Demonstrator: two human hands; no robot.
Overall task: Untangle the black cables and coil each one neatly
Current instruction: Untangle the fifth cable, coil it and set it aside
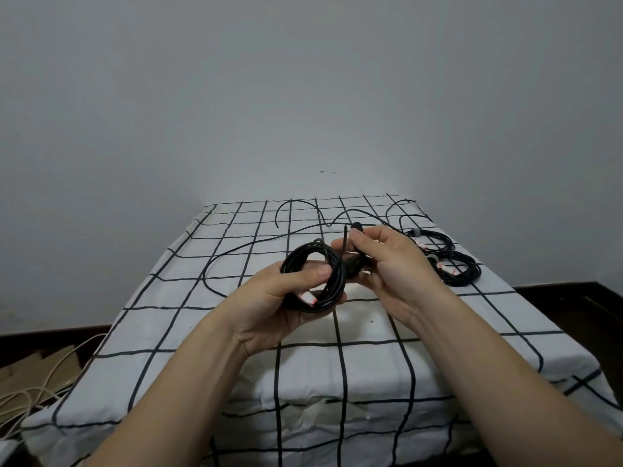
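Above checked cloth point(168, 315), left fingers point(313, 273) round black coil point(294, 261), right fingers point(362, 238) pinching its upward-pointing end point(344, 239)

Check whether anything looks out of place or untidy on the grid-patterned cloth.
Yes. A loose black cable sprawls uncoiled across the far part of the white black-gridded cloth, beside two coiled black cable bundles at far right. Nothing looks damaged.

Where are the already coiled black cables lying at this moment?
In the head view they lie on the checked cloth at its far right, just beyond the right hand: a nearer coil and a farther coil behind it.
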